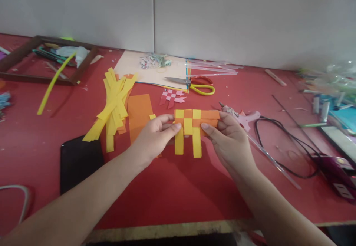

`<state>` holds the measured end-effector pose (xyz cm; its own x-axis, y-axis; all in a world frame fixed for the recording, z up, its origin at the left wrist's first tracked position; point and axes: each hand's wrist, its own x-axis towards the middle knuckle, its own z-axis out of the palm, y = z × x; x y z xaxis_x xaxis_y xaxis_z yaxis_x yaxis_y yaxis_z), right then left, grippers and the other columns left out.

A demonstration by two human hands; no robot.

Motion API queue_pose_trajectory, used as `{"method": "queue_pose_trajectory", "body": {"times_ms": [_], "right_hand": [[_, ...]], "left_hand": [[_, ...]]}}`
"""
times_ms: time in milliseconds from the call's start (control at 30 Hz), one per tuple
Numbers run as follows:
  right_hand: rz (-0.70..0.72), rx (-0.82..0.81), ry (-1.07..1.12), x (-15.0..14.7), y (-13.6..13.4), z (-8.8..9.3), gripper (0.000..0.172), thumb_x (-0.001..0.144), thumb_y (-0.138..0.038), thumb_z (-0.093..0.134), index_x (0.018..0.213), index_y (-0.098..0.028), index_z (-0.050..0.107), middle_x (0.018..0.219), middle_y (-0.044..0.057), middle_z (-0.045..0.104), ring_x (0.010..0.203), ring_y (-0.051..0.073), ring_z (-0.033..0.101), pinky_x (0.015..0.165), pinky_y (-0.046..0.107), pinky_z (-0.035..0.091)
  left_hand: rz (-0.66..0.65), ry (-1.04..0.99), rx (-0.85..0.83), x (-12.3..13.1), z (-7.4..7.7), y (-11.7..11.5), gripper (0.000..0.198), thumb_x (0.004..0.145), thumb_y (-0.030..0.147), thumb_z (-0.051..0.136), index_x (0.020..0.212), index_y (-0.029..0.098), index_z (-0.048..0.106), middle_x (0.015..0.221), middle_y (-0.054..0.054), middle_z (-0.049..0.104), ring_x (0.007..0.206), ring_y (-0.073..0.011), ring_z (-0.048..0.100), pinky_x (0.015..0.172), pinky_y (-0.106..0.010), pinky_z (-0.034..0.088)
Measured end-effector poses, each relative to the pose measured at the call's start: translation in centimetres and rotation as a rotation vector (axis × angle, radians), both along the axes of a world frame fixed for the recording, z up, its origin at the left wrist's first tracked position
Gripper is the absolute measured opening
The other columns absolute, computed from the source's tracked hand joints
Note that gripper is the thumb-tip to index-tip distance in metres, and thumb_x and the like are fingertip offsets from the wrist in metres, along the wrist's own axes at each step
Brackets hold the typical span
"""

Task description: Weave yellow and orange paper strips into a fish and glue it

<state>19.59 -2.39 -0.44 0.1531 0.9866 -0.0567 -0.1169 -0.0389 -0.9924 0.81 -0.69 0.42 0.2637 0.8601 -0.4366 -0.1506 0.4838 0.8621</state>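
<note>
Both hands pinch a yellow-and-orange paper weave (191, 125) just above the red table (172, 186). Left hand (155, 136) has thumb and fingers closed on its left edge; right hand (230, 142) grips the right end (two yellow tails hang down). Loose strips (114, 105) lie left, scissors (194, 84) behind, glue gun (241, 117) right.

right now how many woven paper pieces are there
2: an orange-yellow weave held by left hand and right hand; a pink weave by the scissors. Clutter may hide more.
</note>
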Motion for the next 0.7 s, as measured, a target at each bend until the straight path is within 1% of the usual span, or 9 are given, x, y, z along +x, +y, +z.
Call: {"method": "queue_pose_trajectory", "body": {"times_ms": [100,200,267,333,400,467,533,633,700], "right_hand": [[0.059,-0.038,-0.003,0.2,0.1,0.3,0.031,0.077,-0.027,0.079,0.105,-0.023,0.064,0.102,0.004,0.077,0.094,0.020,0.073,0.088,0.037,0.061],[0.156,-0.088,0.009,0.4,0.0,0.5,0.033,0.074,-0.027,0.082,0.101,-0.022,0.065,0.100,0.004,0.077,0.090,0.019,0.073,0.082,0.033,0.062],[0.201,-0.115,0.022,0.5,0.0,0.6,0.034,0.071,-0.026,0.084,0.099,-0.021,0.065,0.097,0.004,0.077,0.086,0.018,0.073,0.078,0.031,0.062],[0.215,-0.137,0.031,0.4,0.0,0.6,0.038,0.069,-0.026,0.085,0.100,-0.022,0.065,0.094,0.003,0.076,0.083,0.017,0.073,0.076,0.032,0.062],[0.194,-0.150,0.049,0.3,-0.1,0.7,0.045,0.068,-0.026,0.086,0.107,-0.023,0.065,0.094,0.002,0.076,0.082,0.017,0.072,0.075,0.031,0.061],[0.141,-0.167,0.108,0.2,0.0,0.8,0.052,0.067,-0.026,0.087,0.113,-0.026,0.064,0.095,0.000,0.074,0.082,0.016,0.072,0.073,0.029,0.061],[0.109,-0.204,0.201,0.1,0.0,1.1,0.052,0.065,-0.027,0.087,0.112,-0.028,0.064,0.096,-0.001,0.073,0.079,0.013,0.071,0.069,0.025,0.060],[0.183,-0.284,0.289,0.0,-0.1,1.3,0.045,0.066,-0.030,0.086,0.106,-0.026,0.065,0.096,0.000,0.073,0.074,0.014,0.071,0.065,0.026,0.059],[0.233,-0.309,0.265,-0.1,-0.1,1.2,0.042,0.067,-0.031,0.085,0.103,-0.024,0.064,0.092,0.002,0.074,0.074,0.016,0.071,0.066,0.029,0.059]], "left_hand": [[-0.087,0.000,0.072,-0.3,0.0,0.1,0.033,0.083,0.042,0.071,0.106,0.020,0.065,0.102,-0.006,0.070,0.095,-0.0206,0.067,0.086,-0.036,0.053],[-0.130,0.138,0.119,-0.7,0.2,0.3,0.046,0.075,0.053,0.075,0.108,0.022,0.067,0.098,-0.006,0.069,0.092,-0.0228,0.066,0.083,-0.038,0.052],[-0.141,0.264,0.125,-0.9,0.3,0.3,0.054,0.069,0.054,0.080,0.112,0.024,0.068,0.100,-0.007,0.069,0.095,-0.0254,0.065,0.082,-0.039,0.051],[-0.152,0.325,0.130,-1.0,0.4,0.3,0.056,0.065,0.053,0.083,0.112,0.025,0.069,0.106,-0.008,0.070,0.102,-0.0281,0.064,0.084,-0.039,0.051],[-0.155,0.309,0.143,-1.0,0.4,0.2,0.054,0.065,0.050,0.084,0.110,0.025,0.069,0.111,-0.008,0.070,0.106,-0.0290,0.064,0.086,-0.039,0.052],[-0.150,0.274,0.143,-0.9,0.3,0.2,0.051,0.067,0.048,0.083,0.111,0.025,0.069,0.112,-0.008,0.070,0.104,-0.0283,0.065,0.087,-0.040,0.052],[-0.133,0.221,0.120,-0.9,0.2,0.2,0.050,0.070,0.046,0.081,0.113,0.023,0.067,0.110,-0.008,0.071,0.099,-0.0273,0.067,0.087,-0.042,0.053],[-0.076,0.125,0.097,-0.9,0.0,0.2,0.051,0.071,0.043,0.081,0.115,0.023,0.065,0.110,-0.009,0.071,0.097,-0.0269,0.069,0.086,-0.043,0.054],[-0.053,0.092,0.103,-0.9,0.0,0.2,0.050,0.071,0.041,0.082,0.114,0.023,0.065,0.108,-0.009,0.072,0.097,-0.0269,0.069,0.086,-0.042,0.055]]}}
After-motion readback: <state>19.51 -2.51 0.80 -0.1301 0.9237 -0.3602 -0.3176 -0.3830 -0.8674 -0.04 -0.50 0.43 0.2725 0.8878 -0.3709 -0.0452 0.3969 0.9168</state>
